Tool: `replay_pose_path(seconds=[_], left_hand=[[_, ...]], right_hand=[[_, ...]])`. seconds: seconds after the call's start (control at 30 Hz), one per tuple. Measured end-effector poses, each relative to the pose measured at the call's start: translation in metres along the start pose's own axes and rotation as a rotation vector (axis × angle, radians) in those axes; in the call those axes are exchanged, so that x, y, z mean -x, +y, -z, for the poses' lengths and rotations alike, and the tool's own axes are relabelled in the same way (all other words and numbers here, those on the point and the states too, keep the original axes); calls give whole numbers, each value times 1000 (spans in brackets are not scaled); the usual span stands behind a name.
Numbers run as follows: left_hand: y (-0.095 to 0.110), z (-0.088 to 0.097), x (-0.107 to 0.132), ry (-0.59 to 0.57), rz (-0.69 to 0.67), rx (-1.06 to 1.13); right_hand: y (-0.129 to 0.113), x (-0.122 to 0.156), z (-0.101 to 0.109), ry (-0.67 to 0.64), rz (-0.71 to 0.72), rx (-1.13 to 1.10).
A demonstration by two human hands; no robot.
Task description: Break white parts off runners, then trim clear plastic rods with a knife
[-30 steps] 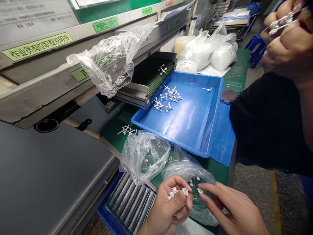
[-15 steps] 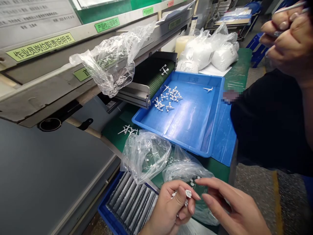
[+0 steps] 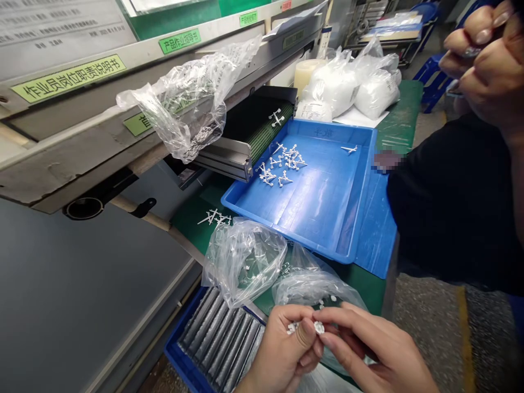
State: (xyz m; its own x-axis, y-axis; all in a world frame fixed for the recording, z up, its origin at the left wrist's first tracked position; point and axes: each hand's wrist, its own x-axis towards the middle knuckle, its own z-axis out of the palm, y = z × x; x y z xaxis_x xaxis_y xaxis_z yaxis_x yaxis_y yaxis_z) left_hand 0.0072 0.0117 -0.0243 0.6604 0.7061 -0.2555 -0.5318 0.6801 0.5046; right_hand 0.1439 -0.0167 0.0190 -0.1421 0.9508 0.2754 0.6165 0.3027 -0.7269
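Note:
In the lower middle of the view, my left hand [image 3: 286, 341] is closed around a small white plastic piece [image 3: 292, 328], partly hidden by the fingers. A round white end [image 3: 319, 327] pokes out past the thumb. My right hand [image 3: 372, 344] pinches at this end, its thumb and forefinger on either side. Just beyond the hands lies an open clear plastic bag [image 3: 313, 286] with a few small white bits in it. Another clear bag [image 3: 245, 259] sits left of it, also with small pieces inside.
A blue tray [image 3: 327, 218] holds several white branched plastic pieces [image 3: 290, 155]. One more lies on the conveyor belt [image 3: 262, 128]; others [image 3: 215, 217] rest on the green table. Grey rolls fill a blue bin [image 3: 176, 349]. A co-worker's hands [image 3: 487, 60] are raised at upper right.
My right hand has moved left to meet the left hand, and its fingertips have closed on the round white end. The co-worker's hands have shifted slightly.

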Motion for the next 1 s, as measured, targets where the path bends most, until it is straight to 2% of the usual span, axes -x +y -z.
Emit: replay_pose_path(seconds=[0.47,0.67,1.0], left_hand=[[0,3,3,10,-44,74],[6,-2,3,89,-134,-92],[7,-3,6,38,-165,-172]], right_hand=[[0,2,1,-11,20,6],[-1,1,2,11,67,20],[-2,2,2,53,56,44]])
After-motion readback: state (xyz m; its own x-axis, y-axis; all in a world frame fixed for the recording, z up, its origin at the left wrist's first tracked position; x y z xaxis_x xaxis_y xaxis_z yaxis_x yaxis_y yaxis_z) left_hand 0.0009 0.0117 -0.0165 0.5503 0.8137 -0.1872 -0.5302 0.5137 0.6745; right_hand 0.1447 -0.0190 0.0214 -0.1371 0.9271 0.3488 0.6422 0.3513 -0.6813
